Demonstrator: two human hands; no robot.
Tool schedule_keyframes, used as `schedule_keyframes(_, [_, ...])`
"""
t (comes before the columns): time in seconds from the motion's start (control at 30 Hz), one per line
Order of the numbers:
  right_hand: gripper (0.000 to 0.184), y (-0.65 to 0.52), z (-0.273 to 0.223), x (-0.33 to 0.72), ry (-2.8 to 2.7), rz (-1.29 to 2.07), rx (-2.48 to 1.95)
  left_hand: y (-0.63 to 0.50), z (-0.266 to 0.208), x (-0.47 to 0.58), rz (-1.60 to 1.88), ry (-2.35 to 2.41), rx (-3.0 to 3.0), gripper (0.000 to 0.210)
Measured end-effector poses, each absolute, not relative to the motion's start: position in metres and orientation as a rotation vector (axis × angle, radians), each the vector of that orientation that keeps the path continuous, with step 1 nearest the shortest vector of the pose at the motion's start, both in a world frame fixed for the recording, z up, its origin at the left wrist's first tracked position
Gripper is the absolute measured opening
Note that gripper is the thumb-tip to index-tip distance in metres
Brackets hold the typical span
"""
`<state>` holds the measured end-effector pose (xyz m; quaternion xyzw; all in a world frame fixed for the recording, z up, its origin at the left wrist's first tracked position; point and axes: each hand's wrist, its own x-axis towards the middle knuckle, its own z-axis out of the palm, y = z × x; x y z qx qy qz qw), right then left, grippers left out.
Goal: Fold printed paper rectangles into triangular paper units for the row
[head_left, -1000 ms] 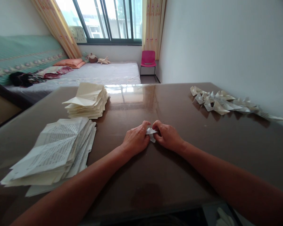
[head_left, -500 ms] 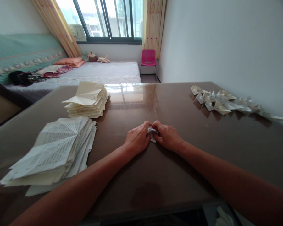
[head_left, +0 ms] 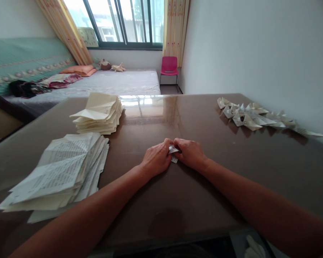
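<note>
Between my two hands, over the middle of the brown table (head_left: 140, 215), is a small piece of folded printed paper (head_left: 173, 150). My left hand (head_left: 157, 156) is closed on its left side, thumb and fingers pinching it. Opposite, my right hand (head_left: 190, 152) pinches the right side, its fingertips close to those of the left. A lower flap of the paper points down toward me. Much of the paper is hidden behind my fingers, so its full shape cannot be made out.
Left of my forearm lies a stack of creased printed sheets (head_left: 56, 172), with a stack of cream sheets (head_left: 97, 114) behind it. Several folded paper shapes (head_left: 251, 122) sit at the back right near the wall. Beyond the table are a bed (head_left: 129, 82) and a pink chair (head_left: 169, 66).
The folded paper has turned slightly between my fingers, and its upper flap looks flatter and wider. Both hands stay in nearly the same place, still gripping it.
</note>
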<state>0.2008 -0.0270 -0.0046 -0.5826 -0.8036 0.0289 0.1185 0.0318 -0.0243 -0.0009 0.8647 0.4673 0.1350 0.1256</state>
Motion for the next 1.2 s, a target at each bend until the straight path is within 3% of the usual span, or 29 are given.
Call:
schedule_keyframes(0.53, [0.013,-0.027,-0.013,0.211,-2.290,0.287,-1.435,-0.027,-0.001,0.034,0.399,1.550,2.376,0.020])
schedule_keyframes(1.2, [0.022,-0.024,-0.010,0.230,-2.409,0.486,-1.131,-0.024,-0.003,0.019,0.440,1.288,2.558,0.019])
